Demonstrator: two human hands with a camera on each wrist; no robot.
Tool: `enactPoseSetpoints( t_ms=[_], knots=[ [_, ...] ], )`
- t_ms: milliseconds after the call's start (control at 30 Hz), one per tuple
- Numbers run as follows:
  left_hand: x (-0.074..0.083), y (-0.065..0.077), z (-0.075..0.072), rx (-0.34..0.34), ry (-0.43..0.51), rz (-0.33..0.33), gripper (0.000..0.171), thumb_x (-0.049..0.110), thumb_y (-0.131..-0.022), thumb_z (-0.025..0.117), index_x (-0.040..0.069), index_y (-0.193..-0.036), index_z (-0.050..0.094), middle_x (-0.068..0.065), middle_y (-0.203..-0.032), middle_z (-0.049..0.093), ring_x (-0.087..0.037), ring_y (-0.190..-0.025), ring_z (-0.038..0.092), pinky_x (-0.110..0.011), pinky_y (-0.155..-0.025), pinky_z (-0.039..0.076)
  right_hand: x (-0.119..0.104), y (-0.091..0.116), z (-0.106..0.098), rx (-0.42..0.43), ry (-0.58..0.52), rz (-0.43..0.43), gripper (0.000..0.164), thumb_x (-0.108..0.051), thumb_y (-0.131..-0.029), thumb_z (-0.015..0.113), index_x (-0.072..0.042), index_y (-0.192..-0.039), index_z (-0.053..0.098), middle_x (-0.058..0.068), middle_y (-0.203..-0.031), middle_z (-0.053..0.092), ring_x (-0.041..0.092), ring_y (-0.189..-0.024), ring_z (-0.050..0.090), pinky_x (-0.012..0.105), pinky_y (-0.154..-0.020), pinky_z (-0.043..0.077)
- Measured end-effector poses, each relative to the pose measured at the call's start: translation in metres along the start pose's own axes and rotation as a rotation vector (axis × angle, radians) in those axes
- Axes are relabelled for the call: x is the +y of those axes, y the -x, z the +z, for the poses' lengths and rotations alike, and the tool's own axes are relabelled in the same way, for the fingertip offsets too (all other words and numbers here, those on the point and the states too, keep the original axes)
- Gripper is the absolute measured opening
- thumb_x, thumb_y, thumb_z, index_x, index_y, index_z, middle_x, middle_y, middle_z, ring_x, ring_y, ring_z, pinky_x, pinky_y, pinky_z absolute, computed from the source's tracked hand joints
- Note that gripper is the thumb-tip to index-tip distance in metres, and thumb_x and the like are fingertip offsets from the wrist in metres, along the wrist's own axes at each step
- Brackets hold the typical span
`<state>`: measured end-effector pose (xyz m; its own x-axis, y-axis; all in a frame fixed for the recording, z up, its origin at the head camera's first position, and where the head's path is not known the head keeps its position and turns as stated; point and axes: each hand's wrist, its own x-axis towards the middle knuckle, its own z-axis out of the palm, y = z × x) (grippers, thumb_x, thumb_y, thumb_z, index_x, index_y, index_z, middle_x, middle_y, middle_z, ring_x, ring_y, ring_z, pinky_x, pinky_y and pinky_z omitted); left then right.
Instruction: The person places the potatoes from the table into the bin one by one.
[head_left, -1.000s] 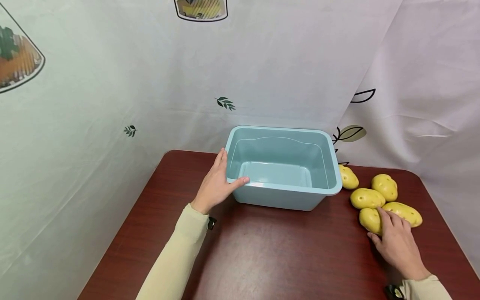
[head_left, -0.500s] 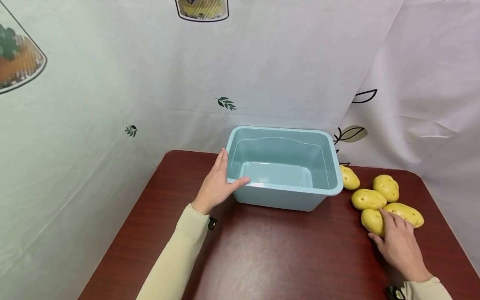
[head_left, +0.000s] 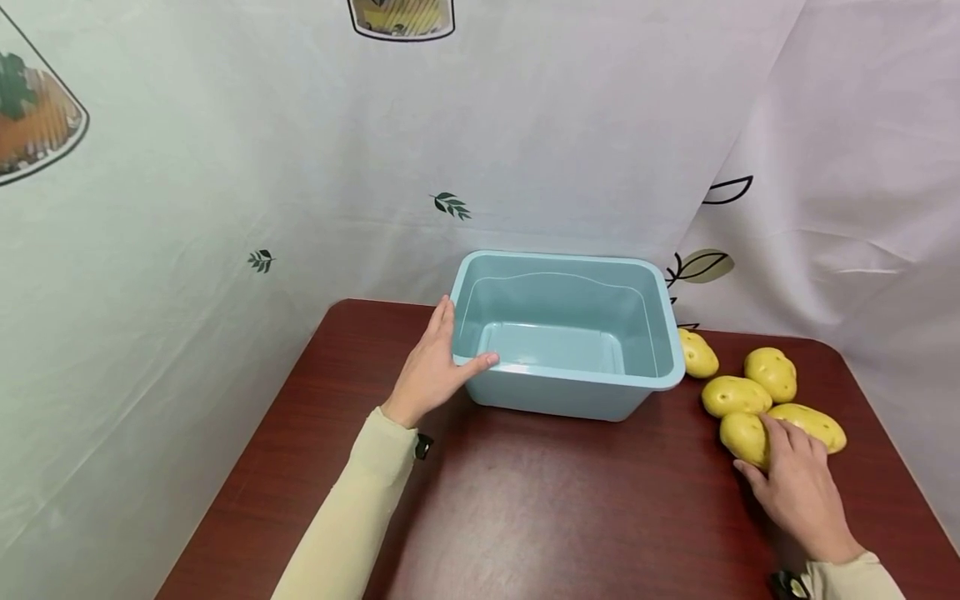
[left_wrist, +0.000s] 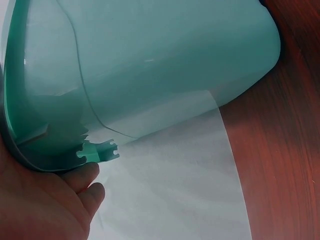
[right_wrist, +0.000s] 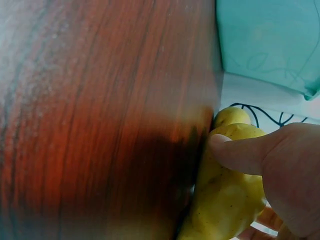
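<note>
A light blue plastic basin (head_left: 570,396) stands at the back of the table. My left hand (head_left: 427,375) holds its front left corner, the thumb on the front rim and the fingers along the left side. In the left wrist view, two bent fingers (left_wrist: 92,197) show under the rim. To the right, my right hand (head_left: 802,492) grips the nearest yellow potato (head_left: 741,437) between thumb and fingers. The right wrist view shows the thumb (right_wrist: 235,152) on this potato (right_wrist: 225,200). The fingers' far side is mostly hidden.
More potatoes lie close behind and beside the gripped one: an oval potato (head_left: 735,396), a round potato (head_left: 771,373), a long potato (head_left: 813,427) and one partly hidden potato (head_left: 697,354) by the basin. A white printed cloth (head_left: 570,125) hangs behind the dark red table (head_left: 555,500).
The gripped potato has turned or shifted up very slightly in my right hand. My left hand and the basin stay where they were.
</note>
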<state>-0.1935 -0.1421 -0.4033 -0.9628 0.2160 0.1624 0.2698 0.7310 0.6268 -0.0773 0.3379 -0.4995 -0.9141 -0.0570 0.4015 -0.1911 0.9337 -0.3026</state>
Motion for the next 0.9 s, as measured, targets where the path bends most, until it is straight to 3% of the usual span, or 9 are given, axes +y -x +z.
enactPoseSetpoints(
  t_ms=[333, 900],
  knots=[
    [-0.001, -0.001, 0.002, -0.008, 0.004, -0.003, 0.12, 0.08, -0.082, 0.057, 0.007, -0.161, 0.005, 0.002, -0.169, -0.001, -0.021, -0.152, 0.021, -0.048, -0.114, 0.033, -0.003, -0.002, -0.004, 0.004, -0.013, 0.017, 0.077, 0.003, -0.071, 0.083, 0.019, -0.135, 0.042, 0.043, -0.123, 0.043, 0.061, -0.112, 0.035, 0.066, -0.094, 0.026],
    [-0.001, 0.0, 0.0, 0.002, 0.021, 0.004, 0.119, 0.08, -0.083, 0.057, 0.007, -0.161, 0.006, 0.003, -0.169, -0.001, -0.021, -0.151, 0.023, -0.049, -0.113, 0.035, -0.016, -0.01, -0.013, 0.014, -0.036, 0.043, 0.08, 0.002, -0.071, 0.084, 0.017, -0.137, 0.042, 0.043, -0.124, 0.046, 0.059, -0.116, 0.035, 0.065, -0.097, 0.027]
  ],
)
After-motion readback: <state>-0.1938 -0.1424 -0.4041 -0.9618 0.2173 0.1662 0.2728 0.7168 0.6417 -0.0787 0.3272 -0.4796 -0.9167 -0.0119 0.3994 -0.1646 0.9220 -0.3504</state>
